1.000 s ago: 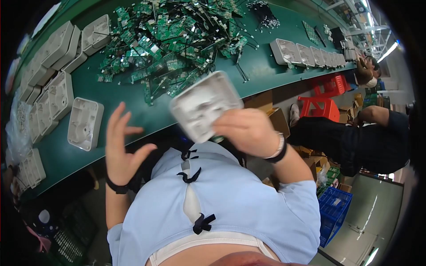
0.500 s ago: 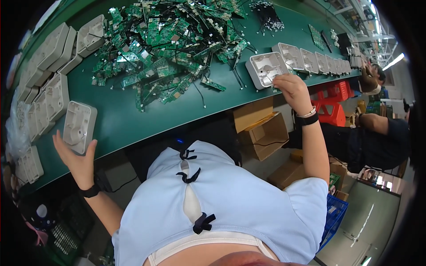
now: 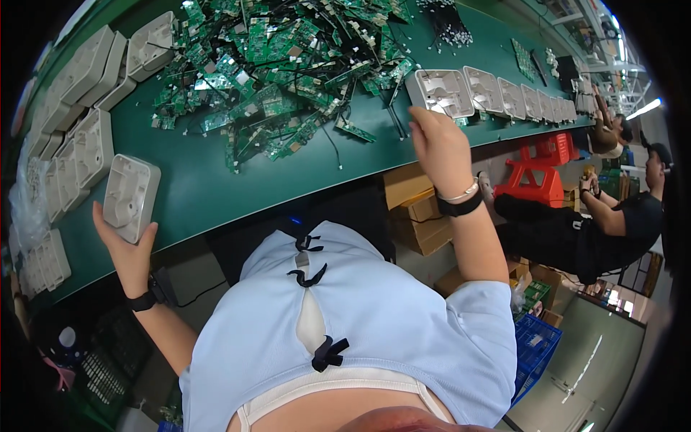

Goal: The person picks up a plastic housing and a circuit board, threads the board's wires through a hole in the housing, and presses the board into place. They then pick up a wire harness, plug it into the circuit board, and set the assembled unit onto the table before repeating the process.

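Observation:
My left hand (image 3: 128,255) is at the left table edge, thumb and fingers spread around the near end of a white plastic housing (image 3: 132,194). The housing lies with its hollow, ribbed inside showing. Whether the fingertips press on its sides is hard to see. My right hand (image 3: 444,151) hovers over the table's front edge, fingers reaching left and slightly apart, with nothing visible in them. Close to its fingertips are dark cables (image 3: 394,119) from the pile of green circuit boards (image 3: 281,86). Just beyond the hand sits another white housing (image 3: 444,93), heading a row.
Stacked white housings (image 3: 90,68) fill the table's left end, beside a clear plastic bag (image 3: 30,205). A bundle of black cables (image 3: 445,25) lies at the back. Red stools (image 3: 533,183), cardboard boxes (image 3: 425,223) and a seated person (image 3: 612,216) are on the right.
My right hand has left the front housing of the row and moved left toward the cables. That housing now sits farther back, in line with the row. My left-hand fingers have come closer around their housing.

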Demonstrator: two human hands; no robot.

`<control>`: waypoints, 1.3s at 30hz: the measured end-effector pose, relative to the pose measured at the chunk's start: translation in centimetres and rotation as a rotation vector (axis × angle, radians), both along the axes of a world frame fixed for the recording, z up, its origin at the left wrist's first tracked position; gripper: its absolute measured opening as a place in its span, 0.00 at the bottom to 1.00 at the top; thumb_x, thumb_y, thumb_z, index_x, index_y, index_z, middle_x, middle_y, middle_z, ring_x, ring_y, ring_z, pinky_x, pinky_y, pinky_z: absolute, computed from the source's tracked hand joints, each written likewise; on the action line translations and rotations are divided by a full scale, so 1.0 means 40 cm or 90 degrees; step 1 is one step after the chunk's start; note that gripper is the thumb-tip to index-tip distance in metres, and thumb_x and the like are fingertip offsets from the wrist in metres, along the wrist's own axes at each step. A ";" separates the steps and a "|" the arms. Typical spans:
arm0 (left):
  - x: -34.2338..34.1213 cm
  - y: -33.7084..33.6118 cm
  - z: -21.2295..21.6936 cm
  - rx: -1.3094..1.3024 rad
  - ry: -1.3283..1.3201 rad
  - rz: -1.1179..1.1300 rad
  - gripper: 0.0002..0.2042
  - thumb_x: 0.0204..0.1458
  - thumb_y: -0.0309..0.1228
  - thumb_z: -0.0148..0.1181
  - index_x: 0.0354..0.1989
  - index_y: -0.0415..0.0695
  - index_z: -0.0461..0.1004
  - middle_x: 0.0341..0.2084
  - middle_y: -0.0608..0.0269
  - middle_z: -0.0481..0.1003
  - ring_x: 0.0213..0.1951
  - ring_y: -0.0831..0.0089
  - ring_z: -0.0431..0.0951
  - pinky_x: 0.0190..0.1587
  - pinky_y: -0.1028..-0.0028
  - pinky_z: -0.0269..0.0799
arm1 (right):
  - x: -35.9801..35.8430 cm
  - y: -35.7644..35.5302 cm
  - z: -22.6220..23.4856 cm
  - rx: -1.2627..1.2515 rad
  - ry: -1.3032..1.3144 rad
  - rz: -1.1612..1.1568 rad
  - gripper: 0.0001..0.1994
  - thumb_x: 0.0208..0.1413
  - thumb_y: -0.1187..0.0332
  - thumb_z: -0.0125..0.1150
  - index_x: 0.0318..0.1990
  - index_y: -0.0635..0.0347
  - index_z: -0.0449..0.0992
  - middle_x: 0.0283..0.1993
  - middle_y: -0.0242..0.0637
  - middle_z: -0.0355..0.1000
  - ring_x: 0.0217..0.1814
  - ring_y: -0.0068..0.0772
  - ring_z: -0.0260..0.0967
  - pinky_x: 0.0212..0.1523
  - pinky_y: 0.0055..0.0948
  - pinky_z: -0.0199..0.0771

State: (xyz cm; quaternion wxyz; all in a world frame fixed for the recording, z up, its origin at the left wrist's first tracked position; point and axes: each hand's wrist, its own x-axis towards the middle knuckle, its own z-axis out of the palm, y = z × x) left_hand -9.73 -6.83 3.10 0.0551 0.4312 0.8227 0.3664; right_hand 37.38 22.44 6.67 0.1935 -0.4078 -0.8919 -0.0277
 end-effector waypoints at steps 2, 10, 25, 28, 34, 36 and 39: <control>0.000 0.000 -0.007 -0.006 -0.011 -0.009 0.53 0.45 0.26 0.76 0.79 0.39 0.46 0.76 0.43 0.53 0.75 0.51 0.56 0.76 0.59 0.50 | -0.034 -0.008 -0.026 -0.029 -0.042 -0.036 0.14 0.57 0.73 0.65 0.51 0.57 0.78 0.39 0.44 0.79 0.44 0.50 0.79 0.41 0.42 0.79; 0.019 -0.016 -0.007 0.029 -0.031 -0.010 0.52 0.44 0.26 0.76 0.78 0.39 0.49 0.75 0.44 0.54 0.75 0.50 0.57 0.76 0.59 0.51 | -0.086 0.037 -0.071 -0.063 -0.181 -0.174 0.12 0.51 0.75 0.63 0.45 0.63 0.78 0.36 0.49 0.78 0.35 0.55 0.77 0.37 0.46 0.78; 0.014 -0.021 0.003 0.065 -0.058 -0.051 0.54 0.40 0.28 0.79 0.77 0.39 0.51 0.73 0.45 0.59 0.73 0.51 0.60 0.75 0.58 0.53 | -0.101 0.022 -0.022 -0.900 0.612 -0.245 0.06 0.63 0.70 0.64 0.41 0.63 0.81 0.35 0.28 0.78 0.29 0.16 0.72 0.25 0.15 0.64; 0.022 -0.022 0.003 0.089 -0.068 -0.056 0.54 0.39 0.29 0.80 0.77 0.38 0.52 0.72 0.45 0.61 0.73 0.52 0.61 0.75 0.58 0.54 | -0.095 -0.004 -0.036 -0.683 0.511 -0.277 0.05 0.64 0.70 0.64 0.41 0.63 0.81 0.38 0.30 0.79 0.32 0.17 0.75 0.25 0.16 0.66; 0.078 -0.047 -0.013 0.138 -0.110 -0.104 0.57 0.36 0.32 0.83 0.76 0.38 0.52 0.71 0.44 0.62 0.72 0.51 0.63 0.73 0.57 0.57 | -0.138 -0.048 -0.037 -0.408 0.566 -0.238 0.04 0.66 0.72 0.63 0.41 0.62 0.82 0.44 0.33 0.80 0.38 0.22 0.78 0.28 0.20 0.71; 0.083 -0.048 -0.013 0.127 -0.103 -0.102 0.57 0.35 0.33 0.83 0.76 0.38 0.52 0.71 0.44 0.62 0.71 0.50 0.63 0.73 0.57 0.58 | -0.149 -0.054 -0.050 -0.399 0.794 -0.127 0.04 0.66 0.75 0.61 0.43 0.62 0.81 0.46 0.37 0.80 0.39 0.27 0.79 0.33 0.22 0.75; 0.089 -0.045 -0.020 0.082 -0.010 -0.119 0.59 0.33 0.34 0.85 0.76 0.38 0.51 0.73 0.40 0.57 0.71 0.45 0.63 0.72 0.55 0.60 | -0.237 -0.123 -0.045 -0.547 0.965 -0.021 0.04 0.66 0.77 0.60 0.44 0.63 0.80 0.48 0.40 0.80 0.39 0.30 0.80 0.35 0.22 0.76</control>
